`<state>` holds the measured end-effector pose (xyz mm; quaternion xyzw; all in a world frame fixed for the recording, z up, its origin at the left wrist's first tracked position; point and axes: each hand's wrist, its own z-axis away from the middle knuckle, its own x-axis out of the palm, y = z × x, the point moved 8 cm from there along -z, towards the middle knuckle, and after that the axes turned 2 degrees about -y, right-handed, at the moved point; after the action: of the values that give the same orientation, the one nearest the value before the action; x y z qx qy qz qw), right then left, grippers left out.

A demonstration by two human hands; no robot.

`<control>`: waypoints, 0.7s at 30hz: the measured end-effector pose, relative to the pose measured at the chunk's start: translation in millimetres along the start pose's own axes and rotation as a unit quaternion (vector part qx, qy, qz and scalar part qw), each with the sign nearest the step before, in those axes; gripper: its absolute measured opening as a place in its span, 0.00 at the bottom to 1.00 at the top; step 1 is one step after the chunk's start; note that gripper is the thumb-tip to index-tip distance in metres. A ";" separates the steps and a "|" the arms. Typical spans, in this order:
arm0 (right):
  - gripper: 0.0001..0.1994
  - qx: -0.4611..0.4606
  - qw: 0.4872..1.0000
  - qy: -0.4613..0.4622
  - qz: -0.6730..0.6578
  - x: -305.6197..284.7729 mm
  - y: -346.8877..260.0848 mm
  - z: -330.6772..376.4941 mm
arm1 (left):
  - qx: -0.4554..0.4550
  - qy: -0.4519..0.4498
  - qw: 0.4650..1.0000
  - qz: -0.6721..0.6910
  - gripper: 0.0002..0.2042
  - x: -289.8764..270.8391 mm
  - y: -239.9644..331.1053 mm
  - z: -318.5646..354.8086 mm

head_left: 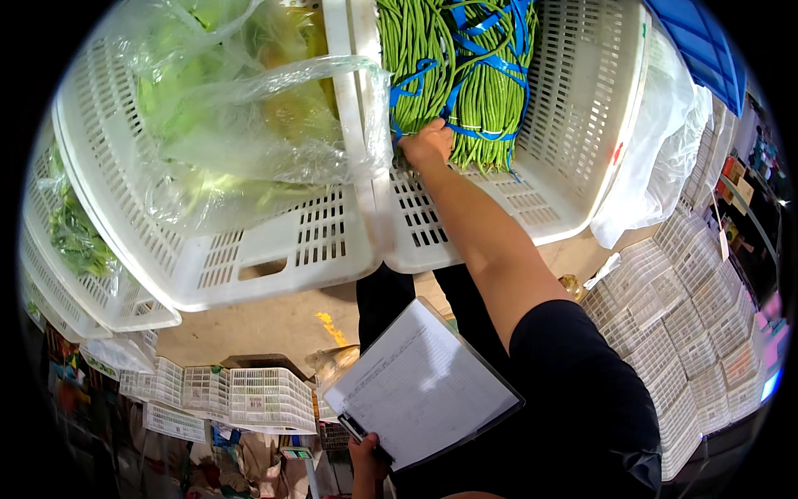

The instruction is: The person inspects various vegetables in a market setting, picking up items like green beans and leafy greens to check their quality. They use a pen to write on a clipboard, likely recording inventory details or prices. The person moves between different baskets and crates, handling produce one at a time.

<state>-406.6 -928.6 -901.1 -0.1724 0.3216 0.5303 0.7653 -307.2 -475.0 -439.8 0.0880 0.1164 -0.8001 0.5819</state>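
My right hand (428,145) reaches into a white slatted plastic crate (582,100). Its fingers curl at the near end of the long beans (488,104), which lie in green bundles tied with blue straps; the fingertips are partly hidden among them. Low in the view, my left hand (366,459) grips a clipboard (436,378) by its clip end. A white printed sheet lies on the clipboard, too faint to make out, and the board is tilted in front of my dark clothing.
A neighbouring white crate (208,270) on the left holds leafy greens under a clear plastic bag (274,141). More white crates (270,399) stand at the lower left and are stacked (690,333) on the right. White plastic sheeting (657,175) hangs over the right crate's side.
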 end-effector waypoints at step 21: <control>0.31 -0.025 0.890 -0.317 -0.329 -107.0 17.9 28.2 | 0.006 -0.050 0.999 0.012 0.27 18.8 -19.7 1.1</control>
<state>-439.1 -979.7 -806.8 -0.1100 -0.0259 0.2827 0.9525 -331.8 -486.6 -442.3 0.0525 0.0814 -0.7969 0.5963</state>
